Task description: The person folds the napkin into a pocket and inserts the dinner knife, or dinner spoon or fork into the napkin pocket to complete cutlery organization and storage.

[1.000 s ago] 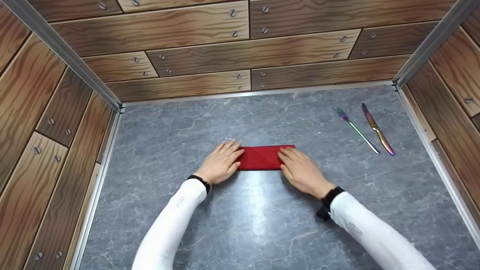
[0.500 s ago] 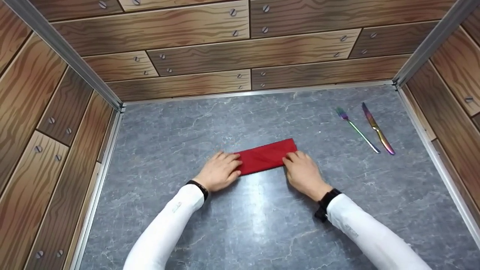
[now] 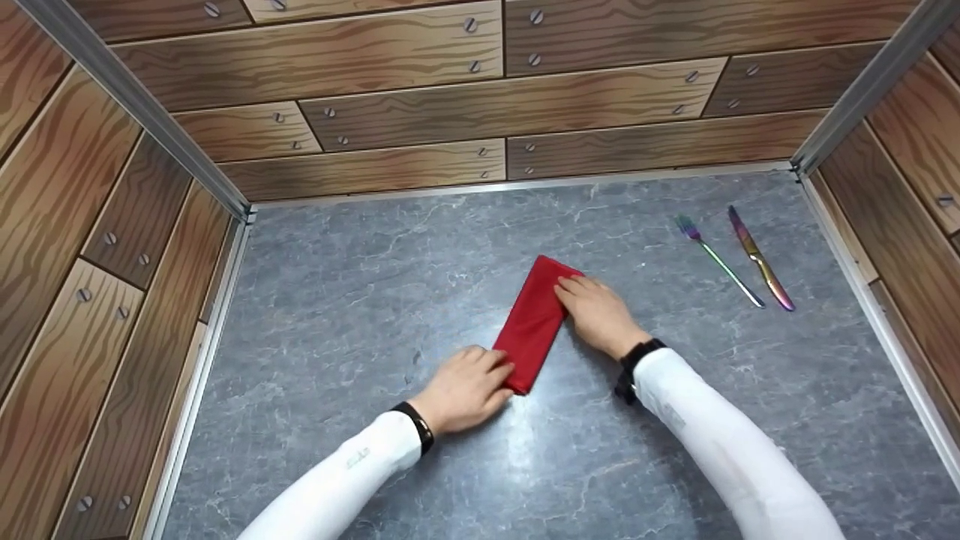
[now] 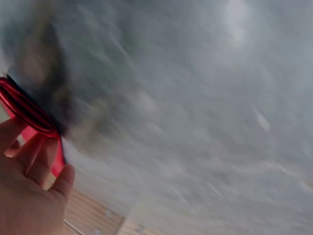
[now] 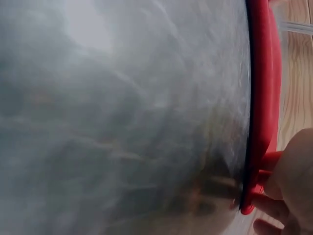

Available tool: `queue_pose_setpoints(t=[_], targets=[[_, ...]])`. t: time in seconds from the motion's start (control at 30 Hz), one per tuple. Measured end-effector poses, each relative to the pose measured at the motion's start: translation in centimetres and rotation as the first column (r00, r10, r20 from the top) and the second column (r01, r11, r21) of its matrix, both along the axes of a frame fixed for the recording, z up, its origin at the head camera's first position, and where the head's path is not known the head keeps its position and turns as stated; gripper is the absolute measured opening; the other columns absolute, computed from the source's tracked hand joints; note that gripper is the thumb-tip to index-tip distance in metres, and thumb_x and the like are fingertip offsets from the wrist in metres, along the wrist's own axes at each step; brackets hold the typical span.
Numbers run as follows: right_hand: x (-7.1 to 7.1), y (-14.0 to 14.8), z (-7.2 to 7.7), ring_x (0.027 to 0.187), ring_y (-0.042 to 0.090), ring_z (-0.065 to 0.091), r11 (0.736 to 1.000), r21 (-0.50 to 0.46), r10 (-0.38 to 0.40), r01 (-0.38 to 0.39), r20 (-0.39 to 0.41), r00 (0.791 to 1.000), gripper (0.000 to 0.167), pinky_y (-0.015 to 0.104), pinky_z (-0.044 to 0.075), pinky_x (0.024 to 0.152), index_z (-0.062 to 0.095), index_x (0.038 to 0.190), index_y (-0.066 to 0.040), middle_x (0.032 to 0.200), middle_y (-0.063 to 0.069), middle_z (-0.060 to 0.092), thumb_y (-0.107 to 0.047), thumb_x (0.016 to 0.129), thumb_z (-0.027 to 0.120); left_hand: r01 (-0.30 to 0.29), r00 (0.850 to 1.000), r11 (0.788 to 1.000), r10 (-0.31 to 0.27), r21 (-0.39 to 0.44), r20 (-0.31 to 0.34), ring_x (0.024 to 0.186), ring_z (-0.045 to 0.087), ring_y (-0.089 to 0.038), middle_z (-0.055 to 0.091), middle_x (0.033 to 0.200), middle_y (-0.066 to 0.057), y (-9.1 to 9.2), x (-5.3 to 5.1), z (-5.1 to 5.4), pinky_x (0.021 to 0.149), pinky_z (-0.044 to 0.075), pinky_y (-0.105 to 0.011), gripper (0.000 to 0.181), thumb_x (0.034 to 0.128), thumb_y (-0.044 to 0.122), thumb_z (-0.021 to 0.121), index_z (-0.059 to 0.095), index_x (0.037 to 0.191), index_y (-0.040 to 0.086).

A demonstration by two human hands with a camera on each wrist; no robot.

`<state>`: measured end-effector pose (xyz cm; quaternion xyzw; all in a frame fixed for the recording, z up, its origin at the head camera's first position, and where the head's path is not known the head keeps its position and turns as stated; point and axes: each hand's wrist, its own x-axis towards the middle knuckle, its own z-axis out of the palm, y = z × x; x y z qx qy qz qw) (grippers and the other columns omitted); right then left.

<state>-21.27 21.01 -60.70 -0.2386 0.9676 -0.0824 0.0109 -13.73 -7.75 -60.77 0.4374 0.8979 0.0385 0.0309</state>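
Note:
A folded red cloth napkin (image 3: 534, 322) lies slantwise on the grey marbled tabletop, its far end tipped to the left in the head view. At its near end my left hand (image 3: 465, 386) grips it, fingertips on top and thumb at the edge. The layered folds of the napkin (image 4: 29, 110) show just above the fingers of the left hand (image 4: 34, 181) in the left wrist view. My right hand (image 3: 600, 315) holds the far right corner with bent fingers. In the right wrist view the napkin (image 5: 264, 73) runs upward from the right hand (image 5: 288, 186).
To the right lie a rainbow-coloured fork (image 3: 720, 261) and a matching knife (image 3: 760, 259), side by side. Wood-patterned walls (image 3: 405, 112) with metal edging enclose the tabletop (image 3: 337, 285) at the back and both sides.
The napkin has turned from lying crosswise to pointing away on a slant. My left hand has moved nearer and to the right with its end; my right hand has moved slightly farther away.

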Motion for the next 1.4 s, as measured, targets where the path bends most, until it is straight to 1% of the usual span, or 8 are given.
queue_pose_setpoints(t=[0.1, 0.2, 0.4, 0.53, 0.9, 1.1, 1.23, 1.4], targets=[[-0.9, -0.7, 0.2, 0.141, 0.039, 0.044, 0.999, 0.006, 0.033, -0.033, 0.012, 0.999, 0.046, 0.051, 0.031, 0.119, 0.057, 0.142, 0.004, 0.149, 0.021, 0.052, 0.003, 0.097, 0.050, 0.040, 0.999, 0.999, -0.040, -0.005, -0.003, 0.144, 0.041, -0.027, 0.047, 0.156, -0.009, 0.9, 0.5, 0.0, 0.121, 0.028, -0.040, 0.056, 0.1083, 0.046, 0.039, 0.056, 0.147, 0.010], [-1.7, -1.5, 0.5, 0.143, 0.038, 0.042, 0.998, 0.002, 0.064, -0.064, 0.033, 0.997, 0.044, 0.051, 0.030, 0.119, 0.056, 0.143, 0.005, 0.151, 0.021, 0.050, 0.002, 0.099, 0.049, 0.075, 0.997, 0.997, -0.075, -0.030, 0.002, 0.150, 0.033, -0.026, 0.042, 0.160, -0.010, 1.7, 0.6, 0.0, 0.124, 0.022, -0.038, 0.058, 0.1089, 0.046, 0.036, 0.054, 0.149, 0.008], [-3.2, -2.8, 0.9, 0.149, 0.035, 0.034, 0.994, 0.033, 0.099, -0.103, 0.116, 0.988, 0.044, 0.050, 0.029, 0.120, 0.051, 0.149, 0.001, 0.156, 0.017, 0.044, -0.001, 0.106, 0.043, 0.104, 0.995, 0.993, -0.104, -0.062, -0.001, 0.150, 0.034, -0.025, 0.041, 0.159, -0.011, 2.8, 0.3, 0.0, 0.123, 0.024, -0.037, 0.062, 0.1091, 0.049, 0.034, 0.049, 0.152, 0.007], [-3.8, -3.1, 1.2, 0.149, 0.033, 0.033, 0.993, 0.048, 0.102, -0.108, 0.116, 0.988, 0.045, 0.048, 0.028, 0.121, 0.051, 0.149, 0.001, 0.158, 0.015, 0.043, 0.002, 0.104, 0.045, 0.105, 0.994, 0.993, -0.106, -0.055, -0.013, 0.149, 0.035, -0.025, 0.041, 0.160, -0.012, 3.4, 0.0, -0.1, 0.123, 0.025, -0.037, 0.062, 0.1090, 0.049, 0.034, 0.048, 0.153, 0.008], [-3.8, -3.3, 0.9, 0.148, 0.035, 0.035, 0.992, 0.041, 0.118, -0.122, 0.089, 0.989, 0.045, 0.049, 0.028, 0.121, 0.051, 0.148, 0.002, 0.157, 0.018, 0.044, 0.001, 0.104, 0.046, 0.105, 0.993, 0.991, -0.108, -0.080, -0.037, 0.147, 0.039, -0.024, 0.045, 0.157, -0.010, 3.6, -0.3, 0.0, 0.122, 0.026, -0.040, 0.060, 0.1087, 0.050, 0.035, 0.052, 0.151, 0.010], [-3.7, -3.5, 0.9, 0.148, 0.035, 0.036, 0.992, 0.041, 0.118, -0.122, 0.086, 0.989, 0.044, 0.049, 0.028, 0.121, 0.051, 0.148, 0.002, 0.156, 0.018, 0.044, 0.000, 0.104, 0.045, 0.095, 0.995, 0.992, -0.097, -0.078, -0.025, 0.146, 0.041, -0.024, 0.047, 0.156, -0.009, 3.5, -0.4, 0.2, 0.122, 0.026, -0.041, 0.060, 0.1089, 0.050, 0.035, 0.054, 0.150, 0.011], [-3.8, -3.3, 0.7, 0.149, 0.035, 0.033, 0.994, -0.013, 0.105, -0.104, 0.115, 0.988, 0.047, 0.049, 0.025, 0.122, 0.049, 0.149, 0.003, 0.158, 0.018, 0.042, 0.002, 0.102, 0.044, 0.087, 0.996, 0.994, -0.088, -0.071, -0.017, 0.144, 0.044, -0.024, 0.050, 0.154, -0.009, 3.7, -0.6, 0.3, 0.122, 0.027, -0.042, 0.058, 0.1087, 0.050, 0.036, 0.058, 0.147, 0.012], [-3.6, -1.4, 1.0, 0.151, 0.038, 0.028, 0.982, -0.180, 0.075, -0.048, 0.149, 0.986, 0.054, 0.051, 0.020, 0.123, 0.038, 0.154, 0.005, 0.162, 0.021, 0.034, 0.000, 0.101, 0.043, 0.078, 0.997, 0.995, -0.079, -0.063, -0.019, 0.135, 0.052, -0.024, 0.058, 0.145, -0.007, 4.2, -1.1, 0.8, 0.118, 0.033, -0.042, 0.056, 0.1081, 0.052, 0.038, 0.066, 0.137, 0.014]])
